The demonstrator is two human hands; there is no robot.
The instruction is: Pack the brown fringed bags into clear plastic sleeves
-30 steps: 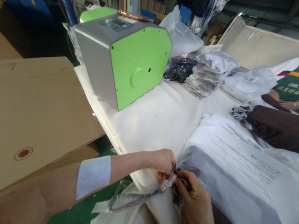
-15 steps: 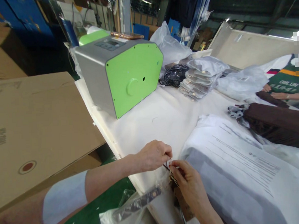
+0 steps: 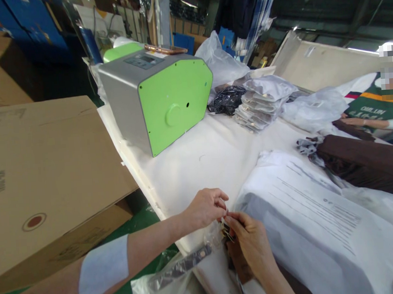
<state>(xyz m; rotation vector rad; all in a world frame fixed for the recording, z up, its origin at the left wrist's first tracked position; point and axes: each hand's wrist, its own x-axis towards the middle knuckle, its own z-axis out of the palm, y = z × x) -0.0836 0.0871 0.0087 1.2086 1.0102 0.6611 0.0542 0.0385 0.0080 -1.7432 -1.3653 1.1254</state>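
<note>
Near the table's front edge, my left hand (image 3: pixel 207 208) is closed, its thumb and finger pressed together at something too small to make out. Directly beside it, my right hand (image 3: pixel 251 236) pinches thin pale string (image 3: pixel 227 234), which loops below the fingertips. A flat brown piece (image 3: pixel 239 262) lies under the right hand, partly covered by it. Clear plastic bags (image 3: pixel 177 270) with a dark strip and a round button showing lie below my hands. Just to the right is a big white plastic package (image 3: pixel 307 220) with printed lines.
A grey and green machine (image 3: pixel 177 106) stands on the white table (image 3: pixel 198 173), a phone (image 3: pixel 165 49) on top. Behind are stacked bagged garments (image 3: pixel 262 103). Brown folded cloth (image 3: pixel 367 158) lies right, near another person's arm (image 3: pixel 370 122). Large cartons (image 3: pixel 51 173) fill the left.
My left hand has shifted slightly right and down, its other fingers a little looser. The small white piece between the fingertips no longer shows clearly. My right hand stays nearly in place.
</note>
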